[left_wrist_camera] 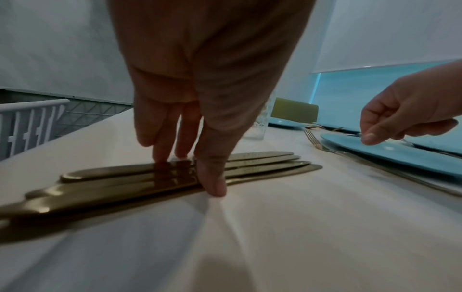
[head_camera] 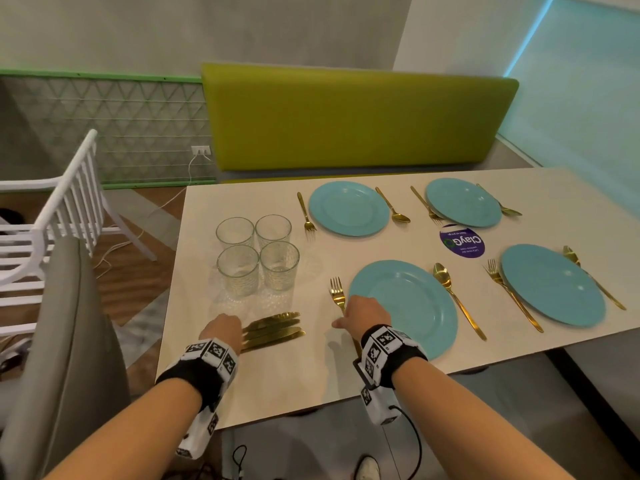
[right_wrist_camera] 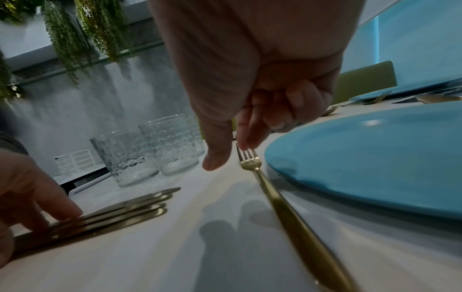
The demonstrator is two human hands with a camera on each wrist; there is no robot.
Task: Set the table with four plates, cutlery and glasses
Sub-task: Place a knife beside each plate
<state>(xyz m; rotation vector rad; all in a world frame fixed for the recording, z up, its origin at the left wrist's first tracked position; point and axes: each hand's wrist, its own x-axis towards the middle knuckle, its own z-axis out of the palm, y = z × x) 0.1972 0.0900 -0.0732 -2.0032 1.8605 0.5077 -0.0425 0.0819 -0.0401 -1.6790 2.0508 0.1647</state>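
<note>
**On the near edge, knives wait while a fork gets its last nudge**

From above, the white table [head_camera: 263, 375] carries four turquoise plates, each flanked by a gold fork and spoon. Four glasses [head_camera: 258, 258] stand clustered near the left end, not yet shared out. The left hand [head_camera: 221, 329] rests on the stack of gold knives [head_camera: 273, 329]; the right hand [head_camera: 367, 315] hovers over the near fork [head_camera: 337, 294] beside the nearest plate [head_camera: 405, 306].

At the left wrist, straight fingers [left_wrist_camera: 165, 150] and thumb press down on the four knives [left_wrist_camera: 262, 162], spread slightly, gripping nothing. If they try to slide one out, the whole row could fan apart or skid towards the table edge.

At the right wrist, the fingers [right_wrist_camera: 250, 136] curl loosely above the fork [right_wrist_camera: 252, 166], thumb apart; nothing is pinched. A careless sweep here could knock the fork askew against the plate [right_wrist_camera: 375, 158], or reach the tumblers [right_wrist_camera: 150, 150] behind.
</note>
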